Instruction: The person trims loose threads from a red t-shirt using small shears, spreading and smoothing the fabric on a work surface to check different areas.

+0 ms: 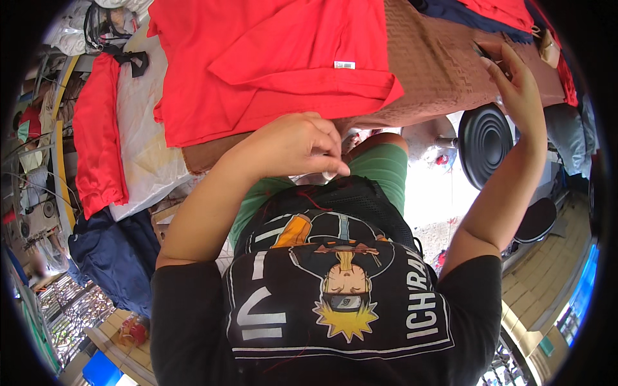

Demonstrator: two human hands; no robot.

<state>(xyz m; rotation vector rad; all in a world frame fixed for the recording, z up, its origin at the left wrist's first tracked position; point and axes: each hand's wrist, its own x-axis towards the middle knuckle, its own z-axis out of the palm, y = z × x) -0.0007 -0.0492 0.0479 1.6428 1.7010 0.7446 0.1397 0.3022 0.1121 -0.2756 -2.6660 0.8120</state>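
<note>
While the red garment (277, 58) lies spread over the left part of the brown-covered table (444, 71), its lower hem reaching the near edge, the two hands are well apart. The left hand (299, 145) is at that near edge, just beside the hem, with its fingers curled downward toward the lap; the palm is hidden, so whether it grips anything cannot be made out. The right hand (512, 80) is over the table's right end, thumb and forefinger bent toward each other. Something small and dark (477, 49) shows at their tips, too small to identify, and whether it is pinched or merely lies behind them is unclear.

A small white label (344, 65) faces up near the garment's folded lower band. Beyond the right hand, dark navy fabric (444, 11) lies along the far edge, and a beige object (549, 50) is near the right edge.

As a judgement, the step in hand is a reach to the right end of the table, with the garment left lying loose. Any further work on the hem would call for the right hand to come back leftward and the left fingers to steady the fabric.
</note>
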